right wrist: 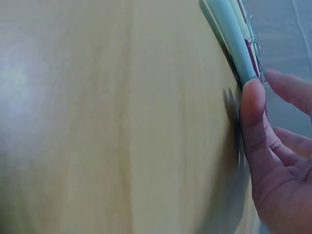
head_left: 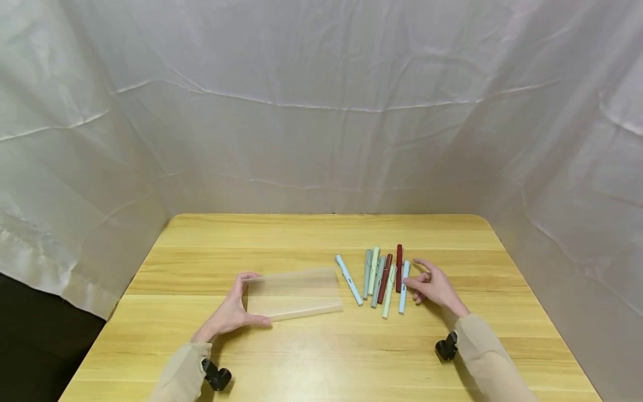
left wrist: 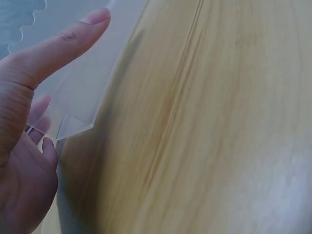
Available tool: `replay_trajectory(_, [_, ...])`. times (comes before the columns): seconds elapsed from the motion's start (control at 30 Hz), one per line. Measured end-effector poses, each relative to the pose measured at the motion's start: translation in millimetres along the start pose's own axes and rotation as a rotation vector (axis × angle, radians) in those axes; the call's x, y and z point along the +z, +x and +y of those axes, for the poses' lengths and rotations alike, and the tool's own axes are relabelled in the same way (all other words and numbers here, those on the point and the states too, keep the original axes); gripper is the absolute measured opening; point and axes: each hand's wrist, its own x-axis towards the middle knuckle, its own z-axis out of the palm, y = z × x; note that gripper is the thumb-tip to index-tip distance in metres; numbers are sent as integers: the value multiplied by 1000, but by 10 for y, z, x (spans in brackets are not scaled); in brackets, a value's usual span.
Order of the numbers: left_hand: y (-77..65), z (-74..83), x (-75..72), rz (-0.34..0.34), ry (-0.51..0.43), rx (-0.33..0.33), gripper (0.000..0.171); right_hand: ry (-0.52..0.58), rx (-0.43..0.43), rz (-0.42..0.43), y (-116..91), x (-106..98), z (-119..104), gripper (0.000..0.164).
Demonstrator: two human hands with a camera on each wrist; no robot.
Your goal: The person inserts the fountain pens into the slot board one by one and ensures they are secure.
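My left hand (head_left: 233,312) spans the left end of a clear plastic stand (head_left: 296,293), thumb along the front edge and fingers at the back. In the left wrist view the stand (left wrist: 92,73) shows a wavy notched edge and a folded lip. To the right, several capped pens lie loosely side by side: grey, pale green, dark red (head_left: 399,268) and light blue. My right hand (head_left: 434,285) is at the rightmost light blue pen (head_left: 404,301), its thumb touching it. The other fingers are spread apart from that pen (right wrist: 231,34).
One light blue pen (head_left: 349,279) lies slanted between the stand and the other pens. The wooden table (head_left: 321,357) has light grey cloth (head_left: 321,139) hanging behind it and at both sides. A small black camera sits at each wrist.
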Motion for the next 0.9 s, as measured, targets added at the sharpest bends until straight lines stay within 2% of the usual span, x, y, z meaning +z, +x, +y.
replay_trajectory(0.2, [21, 26, 52, -3, -36, 9, 110, 37, 7, -25, 30, -15, 11, 80])
replay_trajectory(0.5, [39, 30, 65, -7, -29, 35, 106, 59, -1, -61, 78, 9, 11, 81])
replay_trajectory(0.7, [37, 25, 68, -10, -25, 31, 103, -9, 28, -74, 94, 34, -36, 79])
replay_trajectory(0.9, [46, 21, 72, -14, -16, 28, 104, -94, 55, -41, 107, 66, -57, 75])
